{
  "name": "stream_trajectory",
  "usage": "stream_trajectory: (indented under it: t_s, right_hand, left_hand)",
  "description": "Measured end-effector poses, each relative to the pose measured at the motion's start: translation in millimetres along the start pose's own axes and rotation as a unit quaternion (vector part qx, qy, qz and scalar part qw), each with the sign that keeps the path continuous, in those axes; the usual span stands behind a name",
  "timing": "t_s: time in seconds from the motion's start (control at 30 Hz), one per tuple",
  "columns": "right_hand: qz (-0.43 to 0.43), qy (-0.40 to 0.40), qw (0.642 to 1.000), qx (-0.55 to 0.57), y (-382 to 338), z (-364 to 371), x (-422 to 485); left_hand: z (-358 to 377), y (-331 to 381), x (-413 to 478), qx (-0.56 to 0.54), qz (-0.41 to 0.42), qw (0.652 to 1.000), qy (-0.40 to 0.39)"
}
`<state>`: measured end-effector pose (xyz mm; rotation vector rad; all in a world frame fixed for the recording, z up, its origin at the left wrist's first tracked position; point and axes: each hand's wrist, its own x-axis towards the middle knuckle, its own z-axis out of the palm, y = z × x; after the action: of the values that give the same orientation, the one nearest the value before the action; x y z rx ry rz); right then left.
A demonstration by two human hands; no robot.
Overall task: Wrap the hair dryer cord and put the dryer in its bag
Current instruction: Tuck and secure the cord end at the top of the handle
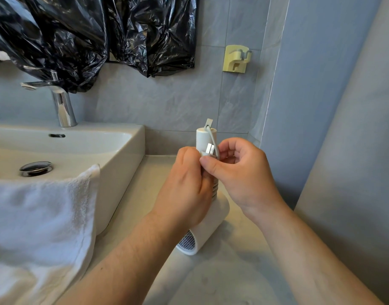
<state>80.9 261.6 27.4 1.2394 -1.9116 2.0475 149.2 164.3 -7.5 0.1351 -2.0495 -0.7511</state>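
A white hair dryer [205, 225] stands on the counter with its barrel down and its handle pointing up. Its mesh intake faces lower left. The white cord [213, 139] leaves the handle's top end and runs down the handle, where coils are wound around it. My left hand [184, 192] grips the handle over the coils. My right hand [239, 172] pinches the plug [209, 149] against the handle, metal prongs showing. No bag for the dryer is in view.
A white sink [123, 150] with a chrome tap [61, 104] sits to the left, a white towel [41, 214] draped over its front edge. Black plastic sheeting [90, 36] hangs on the tiled wall. A yellowish wall holder [235, 59] is mounted above. A wall stands close on the right.
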Motion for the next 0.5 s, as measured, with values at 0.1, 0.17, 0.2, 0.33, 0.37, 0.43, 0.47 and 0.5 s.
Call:
stream_trajectory:
  t_s: [0.1, 0.17, 0.2, 0.33, 0.37, 0.43, 0.47, 0.5]
  right_hand:
    - [0.008, -0.002, 1.0, -0.012, -1.4, -0.9, 0.0]
    - [0.011, -0.008, 1.0, -0.015, -2.1, -1.5, 0.0]
    - [0.013, -0.01, 1.0, -0.019, -2.5, -1.9, 0.2]
    - [0.023, -0.038, 0.999, -0.018, -4.0, -7.0, 1.6]
    - [0.025, -0.046, 0.999, -0.007, -4.3, -8.4, 2.2]
    - [0.027, -0.059, 0.998, 0.017, -5.1, -10.3, 2.3]
    - [0.028, -0.066, 0.997, 0.025, -5.1, -10.6, 2.5]
    - [0.032, -0.074, 0.996, 0.036, -5.1, -10.9, 2.4]
  left_hand:
    - [-9.3, -5.4, 2.0, -0.03, 0.039, 0.996, -0.071]
    - [-16.2, -8.7, 5.5, -0.084, 0.051, 0.989, -0.106]
    - [-18.8, -10.4, 7.8, -0.126, 0.047, 0.985, -0.111]
    - [-23.9, -10.9, 14.4, -0.265, -0.014, 0.96, -0.094]
    - [-23.6, -10.2, 14.7, -0.283, -0.03, 0.955, -0.08]
    - [-22.1, -10.4, 15.3, -0.324, -0.061, 0.943, -0.057]
    - [-22.6, -11.0, 16.3, -0.335, -0.07, 0.938, -0.059]
    - [-24.3, -11.7, 17.5, -0.335, -0.072, 0.937, -0.073]
